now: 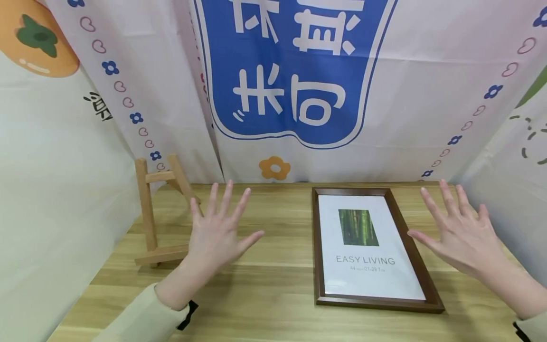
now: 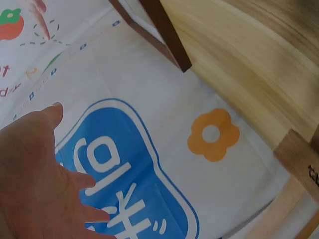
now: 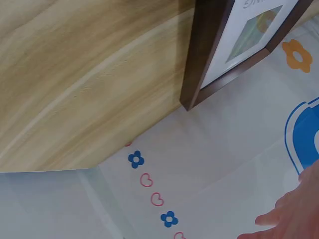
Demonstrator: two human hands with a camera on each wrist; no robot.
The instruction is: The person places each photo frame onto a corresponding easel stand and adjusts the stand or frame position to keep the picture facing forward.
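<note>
Hovering above a wood-grained table (image 1: 273, 289), a person's two bare hands are seen with palms turned away from the head camera. The left hand (image 1: 217, 232) is held with fingers straight and fanned, thumb stretched toward the centre, grasping nothing. It is placed nearest to a small wooden easel (image 1: 148, 213), whose right side is partly covered by the hand in the head view; in the left wrist view, the two are shown apart. The right hand (image 1: 463, 232) is likewise released, its fingers spread and its thumb pointed inward, just beside a picture frame (image 1: 372, 251). By the thumb tip the frame's right edge is met in the head view, but a gap is shown in the right wrist view.

The brown frame is laid flat on the table, between the hands and closer to the right one. Inside it, a white sheet (image 1: 335, 280) is printed with a green bamboo picture (image 1: 359, 228) and the words "EASY LIVING". The easel is stood upright at the table's left. Pale sleeves (image 1: 143, 318) are worn on both arms. Behind, a white cloth (image 1: 410, 104) is decorated with a blue panel (image 1: 273, 128) and an orange flower (image 1: 267, 167).
</note>
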